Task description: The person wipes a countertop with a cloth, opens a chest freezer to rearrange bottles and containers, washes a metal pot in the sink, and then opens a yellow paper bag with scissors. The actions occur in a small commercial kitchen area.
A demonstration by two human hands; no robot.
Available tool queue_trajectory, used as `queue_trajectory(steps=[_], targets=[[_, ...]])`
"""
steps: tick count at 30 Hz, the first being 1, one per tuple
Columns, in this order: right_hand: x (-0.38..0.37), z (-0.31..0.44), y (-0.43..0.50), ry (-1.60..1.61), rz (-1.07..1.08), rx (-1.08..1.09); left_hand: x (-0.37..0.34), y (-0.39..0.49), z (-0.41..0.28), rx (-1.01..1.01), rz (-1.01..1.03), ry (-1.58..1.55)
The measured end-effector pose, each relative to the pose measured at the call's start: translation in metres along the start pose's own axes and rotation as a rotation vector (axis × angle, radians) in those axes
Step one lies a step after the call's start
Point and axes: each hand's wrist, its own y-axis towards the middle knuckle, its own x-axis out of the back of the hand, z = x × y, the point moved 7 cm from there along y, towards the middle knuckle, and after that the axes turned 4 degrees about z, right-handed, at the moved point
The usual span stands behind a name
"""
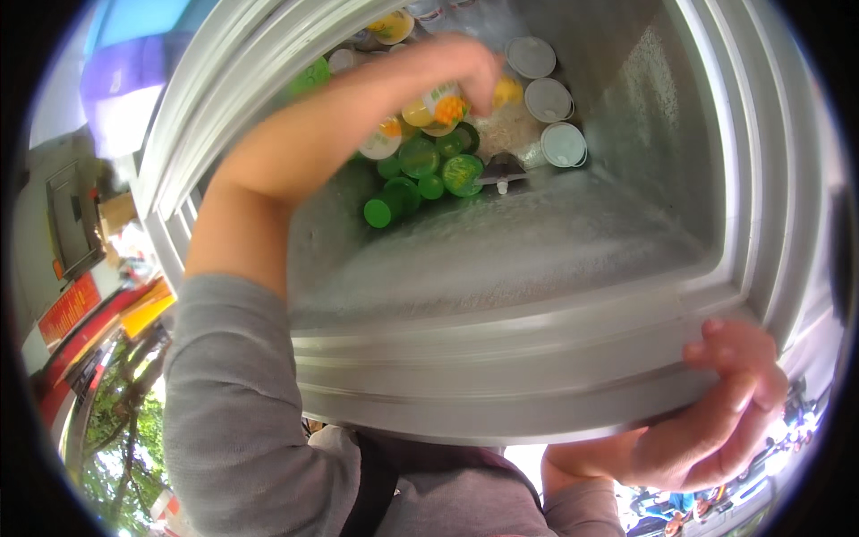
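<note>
My left arm reaches across an open chest freezer or cooler with metallic inner walls. My left hand is inside it, blurred, with fingers pointing down. It is between a clear cup with an orange-and-white print and a yellow item; whether it grips either is hidden. Below it stand several green-capped containers. To its right, white-lidded round containers form a column. My right hand is at the near right rim, fingers loosely curled and apart, holding nothing visible.
A dark fitting with a white valve-like piece lies on the freezer floor. More cups and clear bottles sit at the far side. Raised frame rails border the opening. Trees and red-yellow signs are outside.
</note>
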Motion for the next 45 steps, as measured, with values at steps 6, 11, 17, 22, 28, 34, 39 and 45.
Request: queue_trajectory(steps=[6, 11, 17, 22, 28, 34, 39, 45], targets=[[0.005, -0.019, 0.008, 0.228, 0.162, -0.136, 0.006, 0.041, 0.074, 0.165, -0.153, -0.368], [0.007, -0.012, 0.010, 0.308, 0.083, -0.129, -0.030, 0.110, 0.106, 0.322, -0.324, -0.184], [-0.003, -0.012, 0.005, 0.342, 0.041, -0.197, -0.067, 0.165, 0.118, 0.511, -0.393, -0.109], [0.003, -0.021, 0.008, 0.288, 0.363, -0.187, -0.075, 0.184, 0.135, 0.588, -0.471, 0.083], [0.005, -0.020, -0.004, 0.291, 0.309, -0.187, -0.078, 0.185, 0.130, 0.466, -0.790, 0.206], [0.008, -0.018, 0.009, 0.243, 0.481, -0.189, -0.081, 0.142, 0.123, 0.277, -0.952, 0.224], [0.009, -0.020, 0.003, 0.243, 0.463, -0.136, -0.060, 0.119, 0.111, 0.184, -0.838, 0.123], [0.010, -0.020, 0.003, 0.241, 0.470, -0.105, -0.094, 0.088, 0.032, 0.011, 0.033, -0.012]])
